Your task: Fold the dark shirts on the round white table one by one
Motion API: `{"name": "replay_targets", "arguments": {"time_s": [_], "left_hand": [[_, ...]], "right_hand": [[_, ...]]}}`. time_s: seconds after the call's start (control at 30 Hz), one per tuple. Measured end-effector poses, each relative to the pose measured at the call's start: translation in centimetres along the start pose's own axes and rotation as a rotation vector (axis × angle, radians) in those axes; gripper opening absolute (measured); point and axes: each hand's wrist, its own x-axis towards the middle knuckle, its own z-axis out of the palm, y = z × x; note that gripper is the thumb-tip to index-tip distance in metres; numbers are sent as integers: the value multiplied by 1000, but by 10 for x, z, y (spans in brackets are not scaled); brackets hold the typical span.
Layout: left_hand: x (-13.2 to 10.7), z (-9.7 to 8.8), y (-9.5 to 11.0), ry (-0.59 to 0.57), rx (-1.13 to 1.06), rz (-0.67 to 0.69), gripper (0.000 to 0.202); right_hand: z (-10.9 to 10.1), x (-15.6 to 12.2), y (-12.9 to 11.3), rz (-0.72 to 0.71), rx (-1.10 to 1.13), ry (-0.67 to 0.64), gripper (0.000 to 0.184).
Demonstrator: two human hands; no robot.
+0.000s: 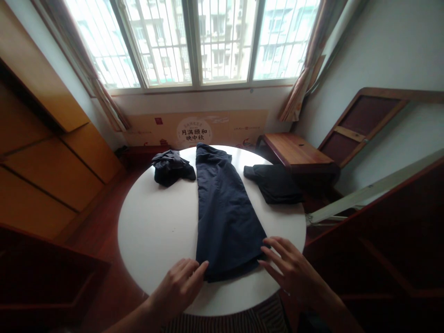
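A dark navy garment [225, 208], which looks like shorts or a skirt folded lengthwise, lies flat on the round white table [152, 231]. Its narrow waist end points toward the window and its wide hem faces me. At the hem's near left corner, my left hand [182, 282] has its thumb and fingers closed on the cloth edge. My right hand [287, 266] lies at the near right corner, fingers spread and fingertips touching the fabric. A bunched dark piece of clothing [171, 167] sits at the table's far left. On the right rests a folded black garment [275, 182].
Beyond the table stand a flat cardboard panel [145, 127] with printed characters and a wooden side table [294, 149]. Wooden cabinets [52, 171] line the left. A dark wooden piece of furniture [388, 240] is close on my right. Barred windows [222, 41] fill the back wall.
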Motion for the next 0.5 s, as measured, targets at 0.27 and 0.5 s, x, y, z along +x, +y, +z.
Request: {"name": "replay_targets", "arguments": {"time_s": [0.27,0.5], "left_hand": [[3,3,2,111,-15,37,29],[-2,-4,-1,108,-26,55,36]], "right_hand": [[31,43,-45,-213,41,11,32],[30,33,-12,-94,-147,75,40]]}}
